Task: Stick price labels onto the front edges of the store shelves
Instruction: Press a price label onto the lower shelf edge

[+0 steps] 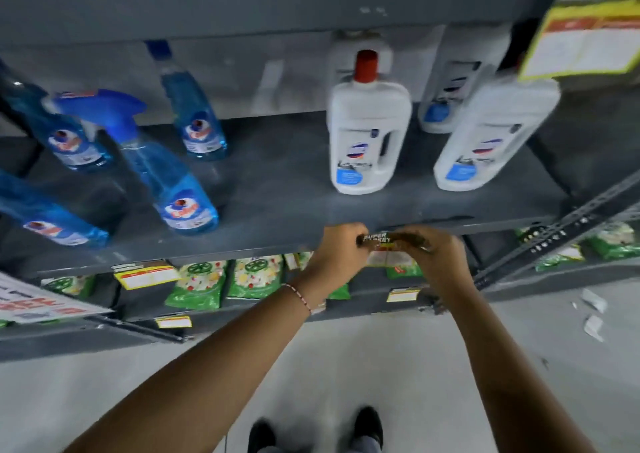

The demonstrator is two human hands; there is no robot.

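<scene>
price label [381, 239] reads "SUPER MARKET", other labels too blurred

Pretty dim overall, soft flat light with no hard shadows, just murk under the shelf [311, 210] boards. Heavy motion blur everywhere, worst on the blue spray bottles [166, 175] at left and the white bottles [367, 134] upper right. Wide-angle warp bends the shelf lines at the edges. Pale floor [346, 366] at the bottom looks washed out.

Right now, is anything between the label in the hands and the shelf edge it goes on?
Nothing visible. Both the left hand and right hand hold the price label right at the shelf's front edge, under the white bottles. That stretch of edge looks bare.
</scene>
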